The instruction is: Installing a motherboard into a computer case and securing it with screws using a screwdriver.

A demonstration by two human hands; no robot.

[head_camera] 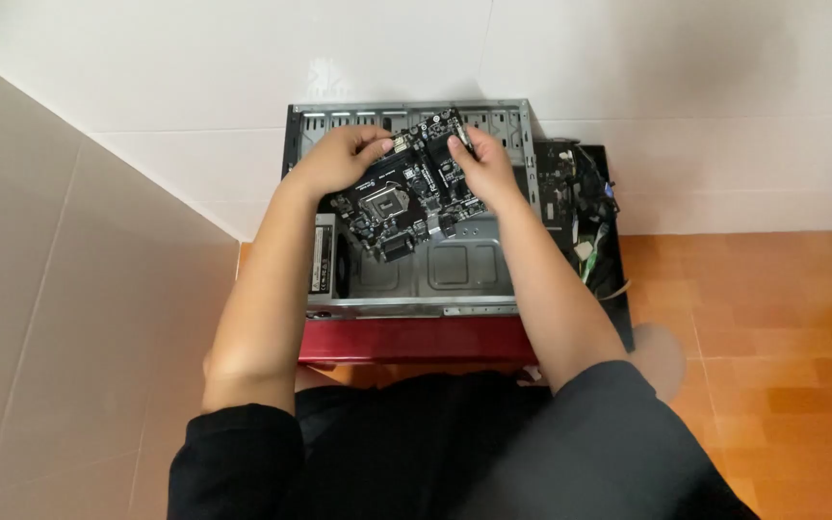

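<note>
Motherboard (406, 188) held tilted over the open computer case (416, 279), not yet lying flat on the case's metal tray.

Both hands grip the motherboard above the case's far half: the left hand (339, 159) is curled around the board's far left corner, fingers closed on its edge, and the right hand (483, 169) pinches the far right edge with thumb and fingers drawn narrow. The board sits askew, its near corner dipping toward the tray, so judging by this it is neither seated nor fully lifted clear. A bundle of loose cables (585, 212) hangs just right of the case, whose red front panel (416, 339) faces the person.
</note>
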